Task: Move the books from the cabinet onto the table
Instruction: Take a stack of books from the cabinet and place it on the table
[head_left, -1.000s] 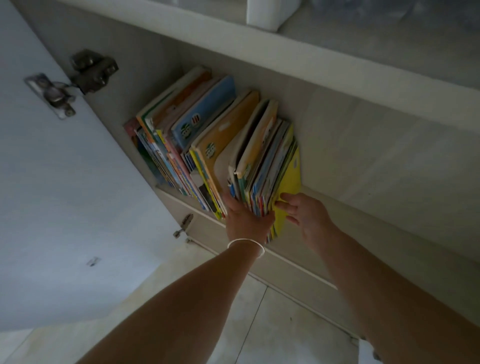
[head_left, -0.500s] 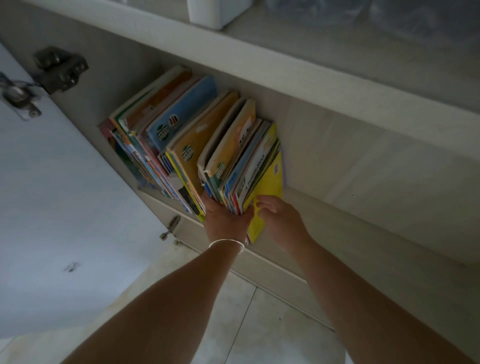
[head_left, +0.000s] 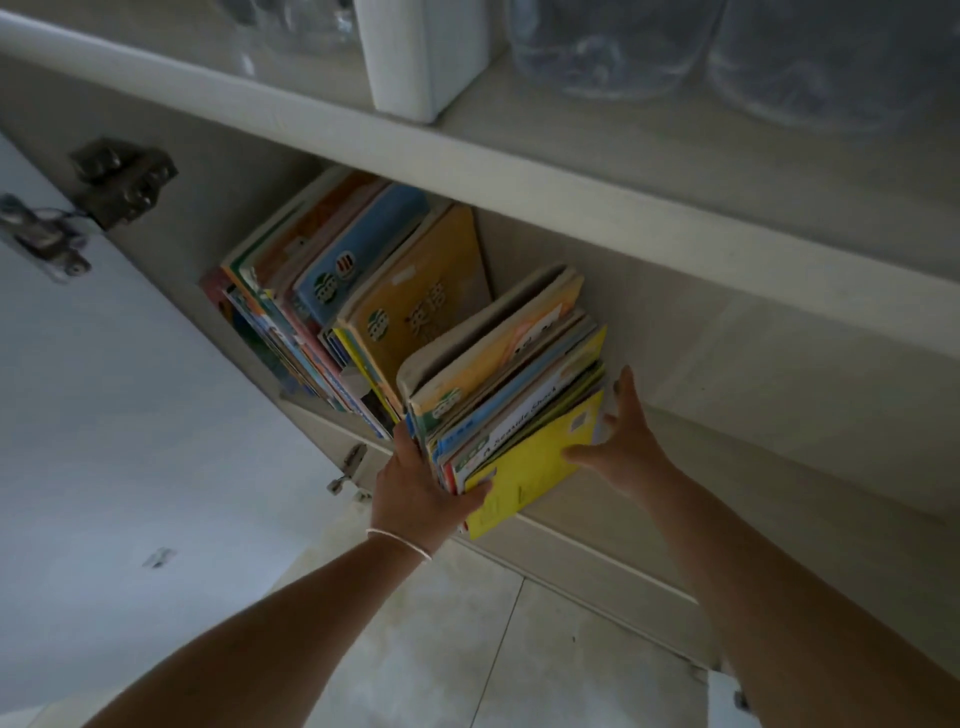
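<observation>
A bundle of thin books (head_left: 511, 374) with a yellow one on the outside tilts out over the front edge of the lower cabinet shelf (head_left: 613, 540). My left hand (head_left: 421, 486) grips the bundle's near end, thumb across the yellow cover, fingers behind. My right hand (head_left: 621, 441) presses flat with spread fingers against the yellow cover's right side. A second row of books (head_left: 332, 291), with an orange and a blue cover showing, still leans against the cabinet's left wall.
The open cabinet door (head_left: 104, 415) with its metal hinge (head_left: 111, 182) stands at the left. On the shelf above sit a white container (head_left: 423, 57) and clear plastic bottles (head_left: 727, 52). Pale floor tiles (head_left: 467, 649) lie below.
The right-hand bundle has separated from the other books and come forward out of the shelf. My right hand has opened and spread on the yellow cover.
</observation>
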